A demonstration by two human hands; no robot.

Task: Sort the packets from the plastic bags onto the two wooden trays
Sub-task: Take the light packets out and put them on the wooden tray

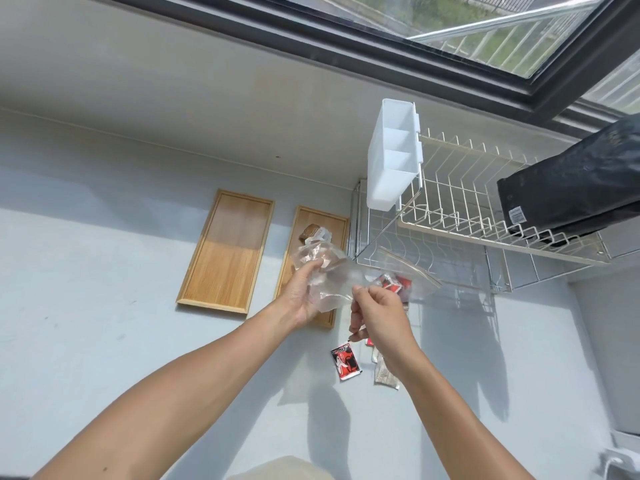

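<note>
Nearest me, low and right of centre in the frame, I count two loose packets on the pale counter (104,306): a red-and-black packet (345,362) lying flat, and just right of it a greyish packet (385,374) partly hidden under my right forearm. A sliver of red shows by my right wrist, but I cannot tell what it is.

Above them, my two hands meet mid-frame. My right hand (379,315) is curled closed, thumb and fingertips pinching the near edge of a clear plastic bag (334,278). My left hand (303,292) is half closed, its fingers wrapped around the crumpled far end of the same bag, which is lifted off the counter and blocks my view of part of what lies behind it.

Just right of my hands lies a second clear bag (410,271) on the counter with several red packets (391,284) inside; I cannot count them through the plastic.

Further back, I count two wooden trays side by side. The left tray (227,251) is bare. The right tray (341,226) is partly covered by my left hand and the bag, and holds a small pile of brown-and-white packets (314,234) at its far end.

To the upper right stands a wire dish rack (460,209) with a white caddy (393,157) hung on its side and a black bag (571,185) resting on it. A window (485,26) runs along the top.
</note>
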